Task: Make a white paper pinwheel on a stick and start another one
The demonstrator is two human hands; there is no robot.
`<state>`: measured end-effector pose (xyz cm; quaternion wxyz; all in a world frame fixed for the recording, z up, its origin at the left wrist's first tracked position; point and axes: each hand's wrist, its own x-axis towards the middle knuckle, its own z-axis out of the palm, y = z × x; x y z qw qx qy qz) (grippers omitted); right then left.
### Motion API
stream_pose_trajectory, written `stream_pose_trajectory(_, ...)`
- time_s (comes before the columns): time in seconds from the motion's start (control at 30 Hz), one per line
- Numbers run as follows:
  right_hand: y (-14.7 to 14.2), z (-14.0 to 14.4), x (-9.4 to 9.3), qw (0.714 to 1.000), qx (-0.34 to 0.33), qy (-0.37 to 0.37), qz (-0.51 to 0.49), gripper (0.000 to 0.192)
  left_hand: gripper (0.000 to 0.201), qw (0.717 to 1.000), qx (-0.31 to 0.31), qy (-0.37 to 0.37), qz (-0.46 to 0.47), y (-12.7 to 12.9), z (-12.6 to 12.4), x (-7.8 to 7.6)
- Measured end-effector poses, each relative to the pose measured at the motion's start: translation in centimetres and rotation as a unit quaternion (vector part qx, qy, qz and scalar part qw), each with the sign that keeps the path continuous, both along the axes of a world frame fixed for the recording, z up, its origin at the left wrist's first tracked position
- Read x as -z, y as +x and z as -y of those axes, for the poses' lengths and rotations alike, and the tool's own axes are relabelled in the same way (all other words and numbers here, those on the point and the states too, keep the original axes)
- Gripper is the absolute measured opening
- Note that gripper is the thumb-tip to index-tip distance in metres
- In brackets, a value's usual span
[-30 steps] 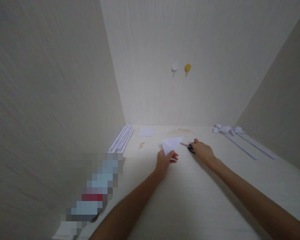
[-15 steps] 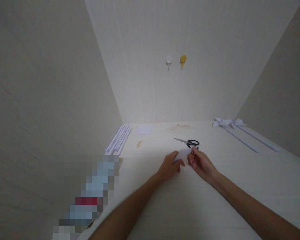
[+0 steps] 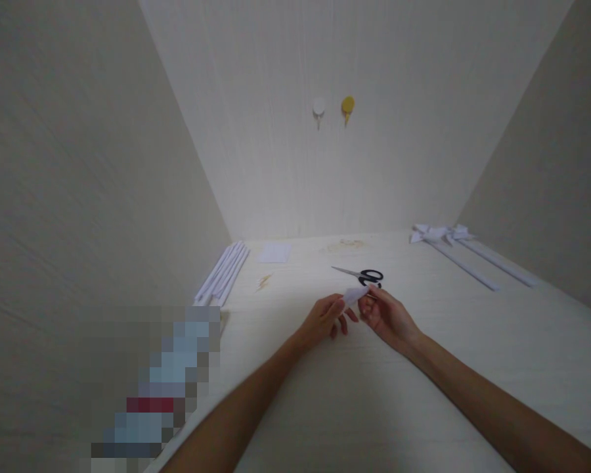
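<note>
Between my two hands, just above the table, is a small piece of white paper (image 3: 354, 297), tilted and folded or bent. My left hand (image 3: 324, 316) pinches its left end with thumb and forefinger, the other fingers loose below. At the right corner my right hand (image 3: 385, 315) grips the paper with thumb and fingertips, the remaining fingers curled. Just beyond the hands lies a pair of scissors (image 3: 360, 273) with black handles, its blades pointing left. Part of one handle is hidden behind my right hand.
Several white paper rolls (image 3: 221, 272) lie at the left, beside a flat white paper square (image 3: 274, 252). Rubber bands (image 3: 262, 282) and more bands (image 3: 347, 245) are scattered behind. Two paper sticks with folded tops (image 3: 465, 266) lie at the right. White and yellow hooks (image 3: 347, 106) hang on the wall.
The view has shifted slightly, moving everything leftward. My left fingers have changed their grip on the paper, which now looks narrower and more pointed. Both hands still hold it.
</note>
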<state>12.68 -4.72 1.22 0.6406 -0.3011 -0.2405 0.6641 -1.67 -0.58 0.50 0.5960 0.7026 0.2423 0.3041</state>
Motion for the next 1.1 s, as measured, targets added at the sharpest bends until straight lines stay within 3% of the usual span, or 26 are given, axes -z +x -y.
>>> stream_pose_trajectory(0.2, 0.13, 0.21, 0.11, 1.0, 0.003, 0.013, -0.01, 0.006, 0.058, 0.998, -0.008, -0.064, 0.028, -0.01, -0.23, 0.15)
stream_pose_trajectory(0.33, 0.23, 0.2, 0.34, 1.0, 0.003, 0.026, 0.0, 0.012, 0.064, 0.99, -0.072, -0.111, 0.044, 0.07, -0.43, 0.19)
stream_pose_trajectory(0.53, -0.13, 0.09, 0.25, 0.998, 0.009, 0.043, 0.036, 0.027, 0.041, 0.968, -0.157, -0.171, 0.095, 0.15, -0.67, 0.38)
stream_pose_trajectory(0.73, -0.44, 0.12, 0.19, 0.995, 0.048, -0.004, 0.082, 0.014, 0.032, 0.971, -0.139, -0.177, 0.075, -0.06, -0.5, 0.14)
stream_pose_trajectory(1.1, -0.09, 0.02, 0.58, 0.997, 0.04, -0.006, 0.07, 0.017, 0.041, 0.967, -0.082, -0.23, 0.071, -0.29, -0.49, -0.47)
